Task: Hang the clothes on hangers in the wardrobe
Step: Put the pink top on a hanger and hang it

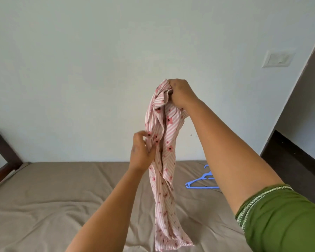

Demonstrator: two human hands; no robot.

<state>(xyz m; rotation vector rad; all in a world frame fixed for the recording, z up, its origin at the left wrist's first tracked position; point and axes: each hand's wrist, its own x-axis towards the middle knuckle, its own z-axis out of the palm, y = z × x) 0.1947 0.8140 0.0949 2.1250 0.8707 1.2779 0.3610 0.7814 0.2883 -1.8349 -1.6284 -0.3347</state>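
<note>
At frame centre, the right hand (181, 93) is gripping a bunched pink-and-white striped floral cloth garment (164, 160) hanging limp, while the left hand (142, 151) is pinching its edge.

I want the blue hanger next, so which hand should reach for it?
Probably the left hand: it only pinches the pink striped floral garment midway, while the right hand bears its top. The blue plastic hanger lies right, though.

Both hands' grip on garment (162, 142) (bunched)

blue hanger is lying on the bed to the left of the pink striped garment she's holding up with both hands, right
Not quite: in the head view the blue hanger lies on the bed to the right of the pink striped garment. Right hand and left hand do grip it.
</note>
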